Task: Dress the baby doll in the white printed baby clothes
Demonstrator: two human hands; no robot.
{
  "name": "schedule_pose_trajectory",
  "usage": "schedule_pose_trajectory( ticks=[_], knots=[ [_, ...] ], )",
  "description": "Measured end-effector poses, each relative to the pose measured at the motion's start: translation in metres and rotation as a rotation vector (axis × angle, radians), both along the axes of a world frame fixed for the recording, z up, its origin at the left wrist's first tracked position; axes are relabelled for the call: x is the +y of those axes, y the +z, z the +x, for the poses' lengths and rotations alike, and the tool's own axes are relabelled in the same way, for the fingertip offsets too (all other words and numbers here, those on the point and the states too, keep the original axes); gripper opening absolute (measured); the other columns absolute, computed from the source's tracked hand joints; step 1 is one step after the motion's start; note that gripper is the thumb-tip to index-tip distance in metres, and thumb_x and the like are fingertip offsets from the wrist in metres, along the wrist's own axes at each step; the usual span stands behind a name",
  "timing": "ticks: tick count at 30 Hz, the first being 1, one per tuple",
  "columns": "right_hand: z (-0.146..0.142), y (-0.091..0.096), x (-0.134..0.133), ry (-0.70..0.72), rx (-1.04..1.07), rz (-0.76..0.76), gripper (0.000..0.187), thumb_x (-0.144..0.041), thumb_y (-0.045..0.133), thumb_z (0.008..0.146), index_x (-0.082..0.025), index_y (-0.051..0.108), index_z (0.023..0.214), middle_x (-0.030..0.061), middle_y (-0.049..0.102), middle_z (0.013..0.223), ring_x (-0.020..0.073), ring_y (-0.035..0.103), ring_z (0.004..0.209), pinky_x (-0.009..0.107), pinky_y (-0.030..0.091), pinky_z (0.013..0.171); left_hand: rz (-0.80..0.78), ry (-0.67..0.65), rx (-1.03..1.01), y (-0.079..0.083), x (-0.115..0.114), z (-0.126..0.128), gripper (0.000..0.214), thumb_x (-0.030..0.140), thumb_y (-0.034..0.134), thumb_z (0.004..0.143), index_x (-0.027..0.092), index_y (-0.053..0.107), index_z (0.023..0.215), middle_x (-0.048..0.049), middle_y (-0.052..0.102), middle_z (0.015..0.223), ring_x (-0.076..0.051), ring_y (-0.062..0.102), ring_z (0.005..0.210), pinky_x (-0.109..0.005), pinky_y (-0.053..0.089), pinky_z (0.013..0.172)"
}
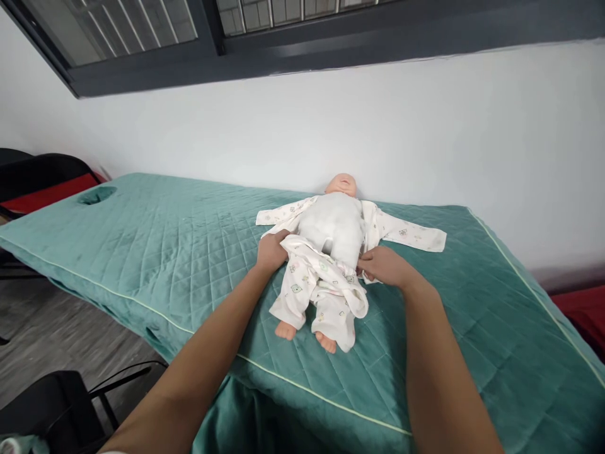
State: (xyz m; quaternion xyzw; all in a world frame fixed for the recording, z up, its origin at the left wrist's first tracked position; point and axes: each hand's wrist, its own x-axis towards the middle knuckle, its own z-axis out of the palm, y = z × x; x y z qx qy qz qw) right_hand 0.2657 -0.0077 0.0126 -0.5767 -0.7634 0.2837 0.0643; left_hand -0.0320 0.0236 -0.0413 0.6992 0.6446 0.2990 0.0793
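A baby doll [334, 226] lies on its back on a green quilted massage table [179, 252], head toward the wall. Its white printed jacket [406, 233] is spread open, baring the white cloth torso. White printed trousers [326, 293] cover its legs, the waistband at the hips. My left hand [271, 251] grips the waistband at the doll's left-of-view hip. My right hand [385, 265] pinches the waistband at the other hip. Both bare feet show at the trouser ends.
The table has a face hole [97, 195] at its far left end and stands against a white wall under a dark-framed window. A black chair with a red seat [45, 189] is at left. Another black chair [57, 403] stands at lower left. Red padding [583, 312] shows at right.
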Motion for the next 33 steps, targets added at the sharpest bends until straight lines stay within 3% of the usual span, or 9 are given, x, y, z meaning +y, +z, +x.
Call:
schedule_pose_trajectory(
  ticks=[6,13,17,20,24,28,33],
  knots=[
    [0.000,0.001,-0.001,0.005,0.000,-0.016,0.032,-0.032,0.051,0.080,-0.018,0.071,0.060,0.0040,0.066,0.057,0.0155,0.057,0.059,0.024,0.037,0.056,0.009,-0.004,-0.052,-0.002,-0.002,0.000,0.028,0.031,0.059,0.086,0.020,0.076,0.106,-0.0105,0.075,0.086,-0.027,0.067,0.089,-0.031,0.040,0.076],
    [0.003,0.002,-0.004,-0.011,0.107,0.066,0.030,-0.031,0.052,0.079,-0.019,0.073,0.061,0.0012,0.065,0.061,0.0149,0.055,0.061,0.025,0.037,0.058,0.029,-0.030,-0.233,0.004,0.001,-0.001,0.038,0.044,0.048,0.092,0.016,0.071,0.081,-0.0053,0.066,0.069,-0.020,0.060,0.070,-0.030,0.040,0.068],
    [0.005,0.006,-0.006,-0.140,0.283,0.157,0.031,-0.034,0.052,0.082,-0.018,0.071,0.064,-0.0014,0.057,0.056,0.0121,0.047,0.056,0.025,0.033,0.055,-0.077,-0.066,-0.702,0.005,-0.001,-0.008,0.031,0.047,0.060,0.081,0.016,0.068,0.080,0.0012,0.058,0.061,-0.012,0.049,0.053,-0.026,0.038,0.054],
    [-0.008,0.009,-0.012,-0.236,0.496,0.233,0.034,-0.044,0.057,0.086,-0.017,0.065,0.066,-0.0018,0.056,0.058,0.0117,0.047,0.056,0.024,0.035,0.056,-0.181,-0.201,-1.015,0.005,-0.008,-0.011,0.028,0.041,0.075,0.068,0.016,0.068,0.079,0.0019,0.059,0.063,-0.010,0.048,0.054,-0.024,0.037,0.054],
    [-0.046,0.012,-0.026,-0.120,0.654,0.270,0.025,-0.043,0.061,0.087,-0.020,0.070,0.081,0.0014,0.069,0.079,0.0156,0.060,0.073,0.026,0.044,0.068,-0.315,-0.398,-1.183,0.010,-0.017,-0.011,0.031,0.035,0.083,0.060,0.015,0.069,0.079,0.0013,0.059,0.065,-0.008,0.047,0.056,-0.024,0.035,0.055],
    [-0.073,0.011,-0.035,0.066,0.550,0.354,0.018,-0.035,0.061,0.089,-0.021,0.070,0.082,0.0007,0.070,0.087,0.0152,0.061,0.081,0.028,0.045,0.076,-0.386,-0.494,-1.198,0.014,-0.017,-0.012,0.035,0.044,0.081,0.065,0.014,0.063,0.067,0.0016,0.050,0.062,-0.009,0.044,0.058,-0.024,0.034,0.056],
    [-0.072,0.008,-0.037,0.101,0.503,0.287,0.020,-0.040,0.070,0.084,-0.023,0.069,0.094,-0.0005,0.069,0.093,0.0162,0.061,0.088,0.029,0.045,0.080,-0.407,-0.528,-1.018,0.011,-0.016,-0.014,0.047,0.050,0.073,0.076,0.015,0.051,0.054,0.0030,0.039,0.054,-0.008,0.034,0.054,-0.025,0.025,0.053]
  ],
)
